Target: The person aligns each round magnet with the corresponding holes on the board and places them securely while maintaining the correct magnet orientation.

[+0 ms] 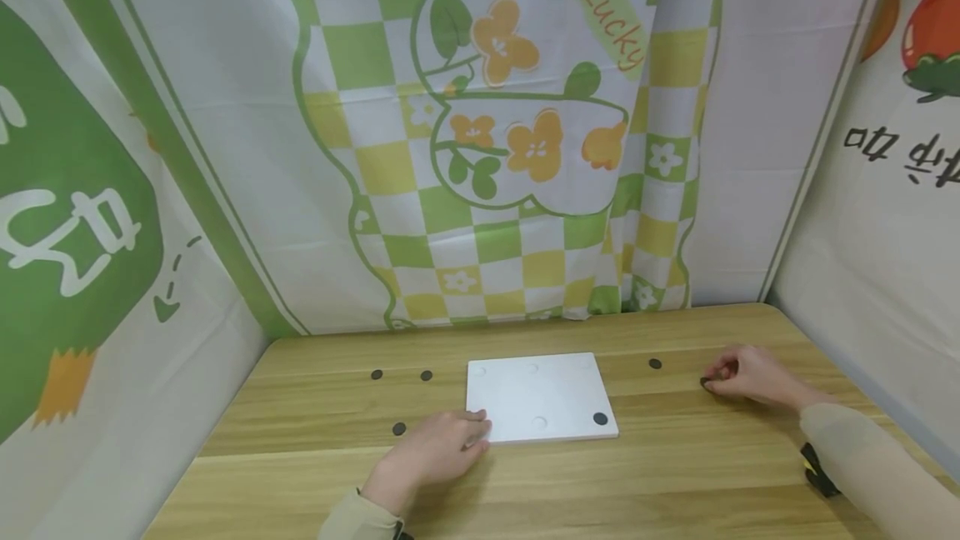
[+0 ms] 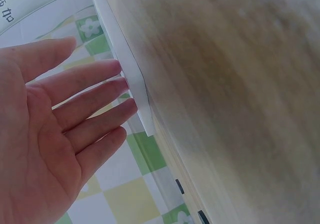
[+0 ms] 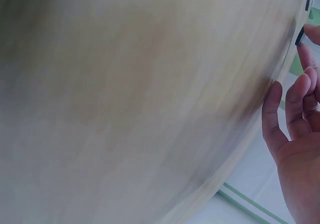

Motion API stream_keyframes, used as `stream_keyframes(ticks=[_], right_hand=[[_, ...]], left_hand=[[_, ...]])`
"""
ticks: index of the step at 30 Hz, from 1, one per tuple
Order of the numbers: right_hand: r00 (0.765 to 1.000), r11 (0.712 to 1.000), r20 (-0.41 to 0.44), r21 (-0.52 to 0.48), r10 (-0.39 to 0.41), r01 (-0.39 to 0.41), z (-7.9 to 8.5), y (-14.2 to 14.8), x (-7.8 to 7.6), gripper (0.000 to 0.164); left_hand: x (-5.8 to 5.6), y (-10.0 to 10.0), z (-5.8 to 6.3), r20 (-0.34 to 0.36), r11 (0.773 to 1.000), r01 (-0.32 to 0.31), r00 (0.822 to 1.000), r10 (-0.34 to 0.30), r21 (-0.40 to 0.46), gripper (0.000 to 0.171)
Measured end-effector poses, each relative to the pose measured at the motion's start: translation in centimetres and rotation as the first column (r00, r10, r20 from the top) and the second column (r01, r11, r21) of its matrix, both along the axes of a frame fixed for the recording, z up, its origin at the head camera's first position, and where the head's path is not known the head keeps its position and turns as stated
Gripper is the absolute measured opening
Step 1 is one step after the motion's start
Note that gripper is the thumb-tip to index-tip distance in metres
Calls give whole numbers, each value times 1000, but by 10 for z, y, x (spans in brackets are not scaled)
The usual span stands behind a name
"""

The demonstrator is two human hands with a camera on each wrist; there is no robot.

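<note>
A thin white board (image 1: 543, 398) with shallow round recesses lies mid-table. One black disc (image 1: 601, 419) sits at its near right corner. My left hand (image 1: 442, 447) is at the board's near left corner; in the left wrist view its fingers (image 2: 95, 77) are extended, fingertips right at the edge of the white board (image 2: 131, 72). Off to the right, my right hand (image 1: 753, 375) pinches a small black disc (image 1: 706, 382) between thumb and forefinger, close over the table. The right wrist view shows that disc (image 3: 300, 36) tilted on edge, with the other fingers loosely bent.
Left of the board several more black discs lie on the wooden table (image 1: 315, 432), one of them (image 1: 399, 428) beside my left hand. Another disc (image 1: 656, 363) rests between the board and my right hand. A printed curtain (image 1: 525, 257) hangs behind the table's far edge.
</note>
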State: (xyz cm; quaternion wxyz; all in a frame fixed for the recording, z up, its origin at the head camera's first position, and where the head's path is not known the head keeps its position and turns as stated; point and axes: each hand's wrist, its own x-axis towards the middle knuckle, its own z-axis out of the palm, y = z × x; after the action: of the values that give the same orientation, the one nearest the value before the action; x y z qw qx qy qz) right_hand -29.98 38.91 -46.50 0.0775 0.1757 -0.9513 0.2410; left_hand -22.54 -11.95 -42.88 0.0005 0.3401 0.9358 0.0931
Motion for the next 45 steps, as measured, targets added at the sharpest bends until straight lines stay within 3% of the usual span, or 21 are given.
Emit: stream_keyframes(ticks=[28,45], right_hand=[[998,998,-24,-35,53,-54,1,-8,-4,12],[999,998,2,-36,42,-42,-1,-7,-6,14]], left_hand=[[-1,0,-3,-18,1000,-7,1000,7,-16,37],[-1,0,-2,-17,1000,6,1000,-7,-12,36]])
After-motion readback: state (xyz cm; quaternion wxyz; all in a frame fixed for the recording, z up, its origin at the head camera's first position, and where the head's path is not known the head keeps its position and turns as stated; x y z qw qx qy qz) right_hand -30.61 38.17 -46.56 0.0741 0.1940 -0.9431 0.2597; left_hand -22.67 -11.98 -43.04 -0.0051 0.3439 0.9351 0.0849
